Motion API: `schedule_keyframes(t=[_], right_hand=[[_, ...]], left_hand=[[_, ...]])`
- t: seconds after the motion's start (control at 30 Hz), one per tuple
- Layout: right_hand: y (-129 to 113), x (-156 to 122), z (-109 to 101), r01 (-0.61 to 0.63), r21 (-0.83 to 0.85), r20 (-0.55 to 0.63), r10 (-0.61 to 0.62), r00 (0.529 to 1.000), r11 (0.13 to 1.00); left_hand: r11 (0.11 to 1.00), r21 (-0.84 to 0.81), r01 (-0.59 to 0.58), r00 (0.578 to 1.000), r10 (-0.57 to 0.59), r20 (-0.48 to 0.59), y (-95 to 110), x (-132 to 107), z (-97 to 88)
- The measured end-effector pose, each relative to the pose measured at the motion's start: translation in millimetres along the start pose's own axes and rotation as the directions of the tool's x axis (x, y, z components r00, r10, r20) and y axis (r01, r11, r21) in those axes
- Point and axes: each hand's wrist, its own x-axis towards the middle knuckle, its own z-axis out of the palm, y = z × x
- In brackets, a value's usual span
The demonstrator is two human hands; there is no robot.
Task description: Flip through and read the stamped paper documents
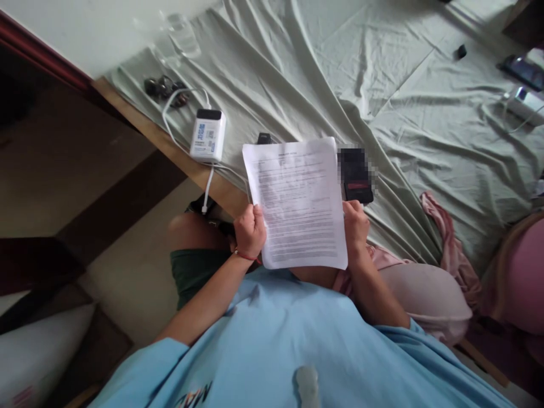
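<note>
A printed sheet of paper (297, 204), covered in small lines of text, is held up over my lap. My left hand (250, 229) is closed on its left edge, thumb on top, with a red string around the wrist. On the opposite edge, my right hand (355, 224) grips the sheet. Just beyond my right hand lies a dark phone (357, 175), partly pixelated. A small black object (264, 138) shows behind the paper's top edge; the rest of it is hidden.
A white power bank (208, 136) with cables stands on the sheet-covered bed (289, 73) near its wooden edge (170, 147). Dark glasses (165, 88) and a clear cup (181, 34) lie beyond. Far right are a white device (525, 103) and a pink rounded object (527, 277).
</note>
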Motion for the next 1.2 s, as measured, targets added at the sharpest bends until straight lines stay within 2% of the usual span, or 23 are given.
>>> schedule_keyframes(t=[0.1,0.2,0.5,0.87,1.2], right_hand=[[-3,-1,-1,-0.053,0.029,-0.045,0.055,0.997,0.998],[-7,-2,-3,-0.054,0.04,-0.066,0.057,0.996,0.998],[-10,-5,-7,-0.038,0.083,-0.049,0.042,0.998,0.996],[-5,2,-1,-0.09,-0.015,0.022,0.09,0.996,0.996],[-13,8,-11,-0.14,-0.068,0.128,0.148,0.981,0.988]], left_hand=[[1.0,0.019,-0.001,1.0,0.001,-0.008,-1,0,1.0],[0.999,0.019,-0.029,0.999,0.029,-0.025,-1,1,1.2],[0.999,0.014,-0.047,0.998,0.047,-0.031,0,1,1.3],[1.0,0.024,-0.02,1.0,0.02,-0.001,2,1,-0.9],[0.999,0.018,-0.027,1.0,0.027,-0.016,1,1,0.4]])
